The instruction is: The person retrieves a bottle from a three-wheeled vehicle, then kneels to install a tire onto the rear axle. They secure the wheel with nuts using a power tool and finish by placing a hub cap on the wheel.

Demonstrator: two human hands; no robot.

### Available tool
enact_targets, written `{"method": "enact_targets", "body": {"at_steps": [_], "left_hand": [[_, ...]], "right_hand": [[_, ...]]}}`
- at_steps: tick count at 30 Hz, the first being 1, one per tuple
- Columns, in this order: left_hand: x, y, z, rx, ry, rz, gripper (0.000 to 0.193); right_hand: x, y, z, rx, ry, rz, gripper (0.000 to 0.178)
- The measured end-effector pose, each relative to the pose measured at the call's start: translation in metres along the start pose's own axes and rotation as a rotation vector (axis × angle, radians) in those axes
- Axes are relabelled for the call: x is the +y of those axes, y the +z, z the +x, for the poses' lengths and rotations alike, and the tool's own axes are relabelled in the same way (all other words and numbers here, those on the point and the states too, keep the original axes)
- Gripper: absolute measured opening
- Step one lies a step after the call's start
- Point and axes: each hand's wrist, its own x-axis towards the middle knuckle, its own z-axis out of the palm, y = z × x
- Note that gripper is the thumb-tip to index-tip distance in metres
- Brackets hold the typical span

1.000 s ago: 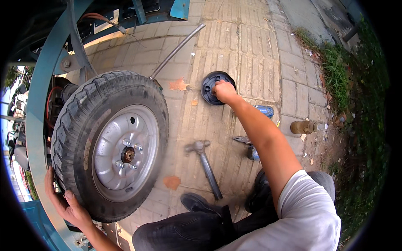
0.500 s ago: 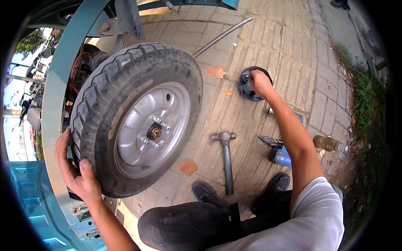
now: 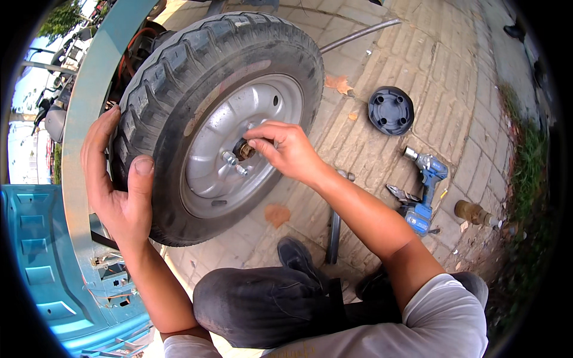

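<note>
L hand (image 3: 122, 200) spread wide on tyre (image 3: 170, 143); R hand (image 3: 291, 152) pinched at hub (image 3: 243, 149), can't tell if holding. R arm (image 3: 364, 209) part-hides hammer (image 3: 334, 238); cover (image 3: 391, 112), bottle (image 3: 474, 213), white-lettered power tool (image 3: 427, 182) nr.

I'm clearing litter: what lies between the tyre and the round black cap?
In the head view, a larger dry leaf and a smaller leaf lie on the paving between tyre and cap.

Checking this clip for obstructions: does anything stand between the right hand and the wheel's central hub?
Nothing visible does. The right hand is at the central hub of the wheel, fingers close beside it; contact is unclear. The hammer lies apart, on the paving.
</note>
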Motion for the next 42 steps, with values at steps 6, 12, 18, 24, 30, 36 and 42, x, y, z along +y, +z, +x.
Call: {"method": "enact_targets", "body": {"at_steps": [6,12,18,24,30,36,42], "left_hand": [[0.002,0.0,0.001,-0.012,0.018,-0.003,0.054],[0.001,0.001,0.002,-0.005,0.032,0.0,0.053],[0.003,0.001,0.004,-0.011,0.046,0.02,0.053],[0.003,-0.002,0.004,-0.062,0.08,0.09,0.051],[0.004,-0.001,0.005,-0.063,0.081,0.093,0.05],[0.005,-0.002,0.005,-0.062,0.076,0.11,0.05],[0.005,0.0,0.006,-0.059,0.08,0.103,0.05]], "right_hand": [[0.004,0.0,0.011,-0.045,-0.178,-0.154,0.021],[0.003,-0.001,0.012,-0.169,-0.252,-0.272,0.021],[0.005,-0.003,0.02,-0.284,-0.308,-0.291,0.023],[0.001,-0.009,0.029,-0.381,-0.295,-0.322,0.019],[0.004,-0.01,0.026,-0.398,-0.346,-0.358,0.021],[-0.004,-0.001,0.021,-0.367,-0.217,-0.467,0.023],[0.006,0.006,0.015,-0.238,-0.137,-0.385,0.02]]}}
